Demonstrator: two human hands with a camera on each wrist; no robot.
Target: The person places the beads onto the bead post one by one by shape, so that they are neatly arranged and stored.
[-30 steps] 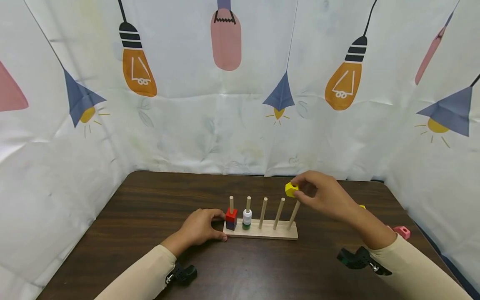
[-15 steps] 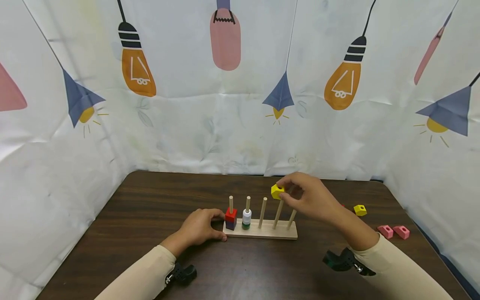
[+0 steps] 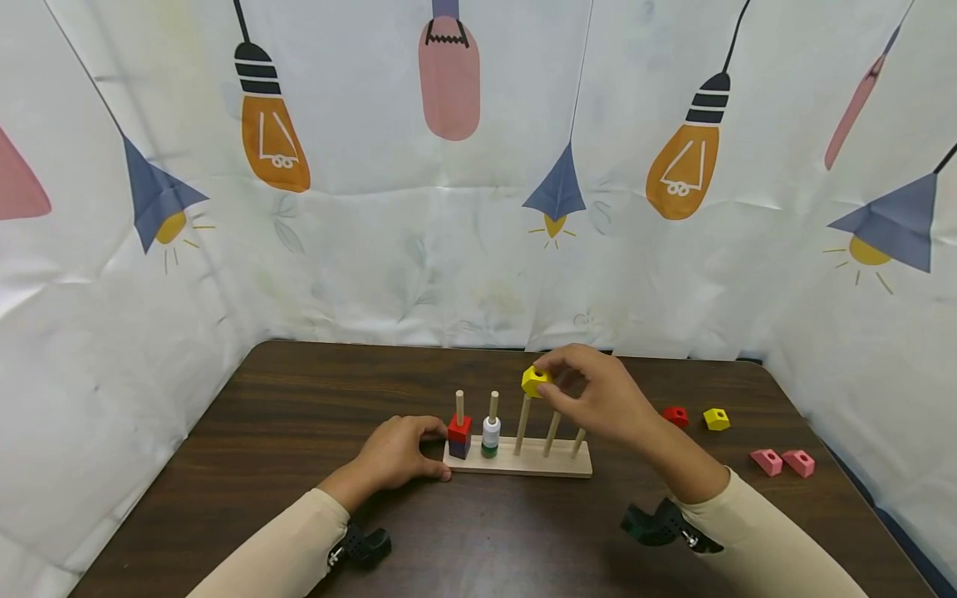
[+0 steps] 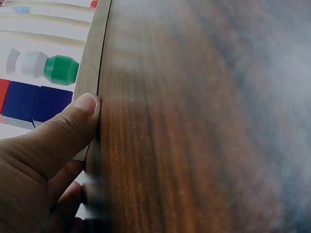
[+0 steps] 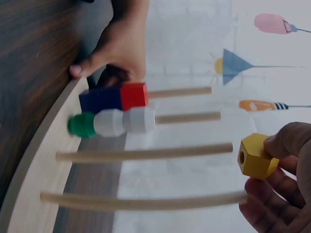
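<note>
My left hand grips the left end of a pale wooden peg board, thumb on its front edge. Over the middle peg, my right hand pinches a yellow hexagonal block with a hole through it. In the right wrist view, a small gap separates that yellow block from the peg's tip. The leftmost peg carries a red block above dark blue blocks. White beads sit above a green bead on the second peg. Two pegs at the right are bare.
On the table's right side lie a red block, another yellow block and two pink slanted blocks. A printed curtain hangs behind the dark wooden table.
My right hand has moved left with the yellow block, from above the rightmost peg to above the middle one. Loose blocks at right came into view. My left hand has stayed put.
</note>
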